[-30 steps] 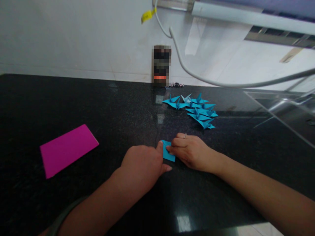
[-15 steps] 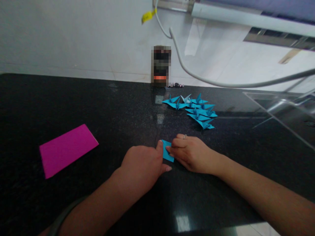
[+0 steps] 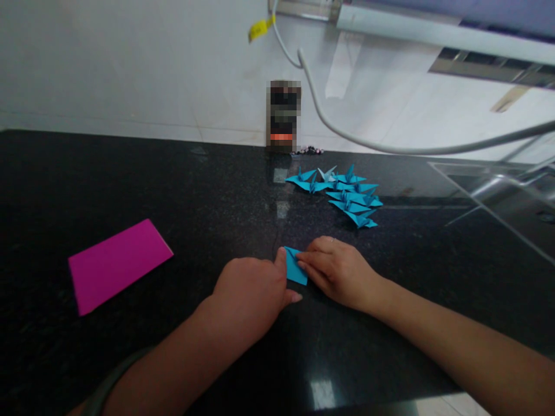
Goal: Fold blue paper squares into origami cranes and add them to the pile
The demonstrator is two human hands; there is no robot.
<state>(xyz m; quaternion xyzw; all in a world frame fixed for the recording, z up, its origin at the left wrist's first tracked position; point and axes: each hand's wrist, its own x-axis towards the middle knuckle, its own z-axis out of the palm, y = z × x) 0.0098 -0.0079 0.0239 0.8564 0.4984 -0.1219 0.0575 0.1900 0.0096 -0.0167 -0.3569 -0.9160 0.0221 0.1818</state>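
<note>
A small blue sheet of origami paper (image 3: 296,274), folded, lies flat on the black counter between my hands. My left hand (image 3: 254,286) pins its left edge down with the index finger, the thumb sticking out below and the other fingers curled under. From the right, my right hand (image 3: 336,266) pinches at the upper right edge of the paper with thumb and fingertips pressed together. Part of the sheet is covered by the fingers. Beyond my right hand stand several folded blue paper cranes (image 3: 351,199), with one paler crane (image 3: 327,174) among them.
To the left lies a bright pink rectangular paper stack (image 3: 121,266). A blurred-out upright item (image 3: 284,115) leans at the wall, with small beads (image 3: 310,151) beside it. A white cable (image 3: 347,136) hangs across the wall. At the right is a metal sink (image 3: 520,202).
My right hand's fingers have shifted slightly and straightened toward the paper's upper right edge, baring more of the sheet. My left hand stays in place.
</note>
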